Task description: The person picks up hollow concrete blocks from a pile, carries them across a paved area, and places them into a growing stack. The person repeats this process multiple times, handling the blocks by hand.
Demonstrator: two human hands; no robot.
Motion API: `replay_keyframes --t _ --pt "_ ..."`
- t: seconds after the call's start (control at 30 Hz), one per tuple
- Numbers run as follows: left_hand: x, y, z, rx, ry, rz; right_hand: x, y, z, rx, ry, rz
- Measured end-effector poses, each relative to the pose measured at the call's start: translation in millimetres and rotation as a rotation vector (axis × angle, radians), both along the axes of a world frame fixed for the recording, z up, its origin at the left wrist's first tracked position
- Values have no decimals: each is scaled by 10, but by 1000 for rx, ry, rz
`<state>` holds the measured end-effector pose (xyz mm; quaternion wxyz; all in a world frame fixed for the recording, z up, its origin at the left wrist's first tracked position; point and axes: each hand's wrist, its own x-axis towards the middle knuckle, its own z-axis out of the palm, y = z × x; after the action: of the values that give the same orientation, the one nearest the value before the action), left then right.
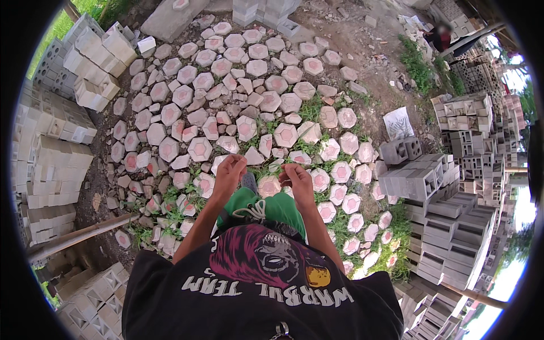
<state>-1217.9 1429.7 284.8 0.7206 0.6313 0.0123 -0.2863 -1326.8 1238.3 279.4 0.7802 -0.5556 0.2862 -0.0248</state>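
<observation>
I stand looking down over my black printed shirt and green shorts. My left hand [229, 171] and my right hand [296, 177] are raised in front of my waist, close together, fingers curled and pinched. Whether they grip anything is not clear; a thin string may run between them, too small to tell. Below the hands lies a spread of hexagonal concrete paving blocks with pink centres [286, 135], scattered on dirt and grass. A white drawstring [253, 211] hangs at the waist of my shorts.
Stacks of white concrete blocks [59, 158] line the left side. Grey hollow blocks [436, 187] are piled at the right. A wooden pole [79, 233] lies at lower left. A person in dark red [441, 37] crouches far off at upper right.
</observation>
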Motion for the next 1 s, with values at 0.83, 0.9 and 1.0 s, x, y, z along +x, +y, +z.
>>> replay_keyframes --t 0.83,0.9,1.0 --pt "2514 -1080 87 -66 90 167 3003 -1183 169 7 0 146" --pt "2735 -1126 140 -27 81 211 3224 -1325 189 8 -16 155" --pt "3011 -1162 148 -19 74 293 3576 -1483 159 33 -20 182"
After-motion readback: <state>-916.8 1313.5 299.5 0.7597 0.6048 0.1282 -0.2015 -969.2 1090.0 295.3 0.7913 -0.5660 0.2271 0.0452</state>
